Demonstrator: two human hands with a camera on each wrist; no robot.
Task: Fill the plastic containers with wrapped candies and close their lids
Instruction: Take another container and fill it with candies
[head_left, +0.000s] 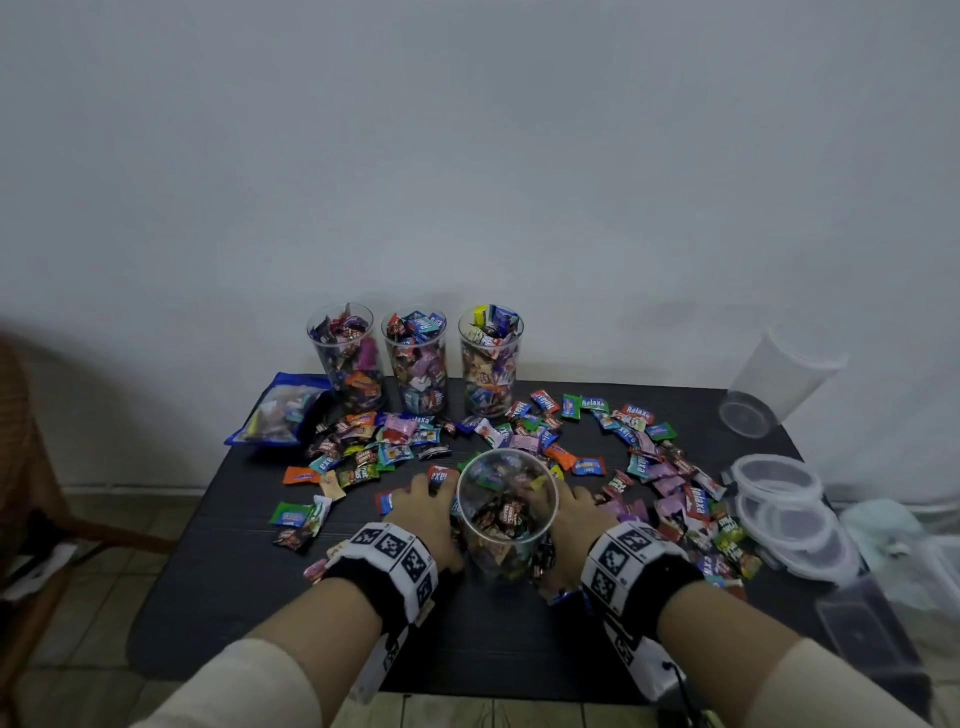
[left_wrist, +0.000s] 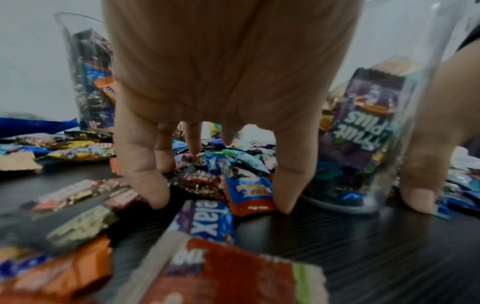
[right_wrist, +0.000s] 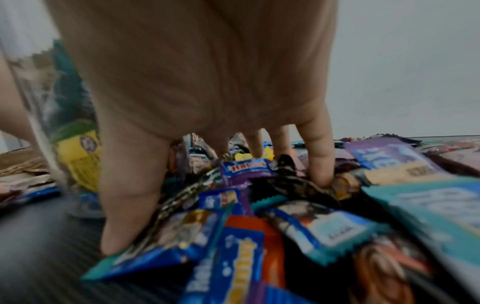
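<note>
- Head view: clear container, partly filled, upright on black table between left hand and right hand.
- Left wrist view only: fingers spread, tips down on loose wrapped candies, grasping nothing; thumb beside the container wall.
- Right wrist view only: right-hand fingers likewise splayed over candies, nothing grasped.
- Three full containers stand before a pale wall; lids are stacked at right.

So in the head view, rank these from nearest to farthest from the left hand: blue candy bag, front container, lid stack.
1. Front container: right beside the left hand.
2. Blue candy bag: back left of the table.
3. Lid stack: far right edge.
</note>
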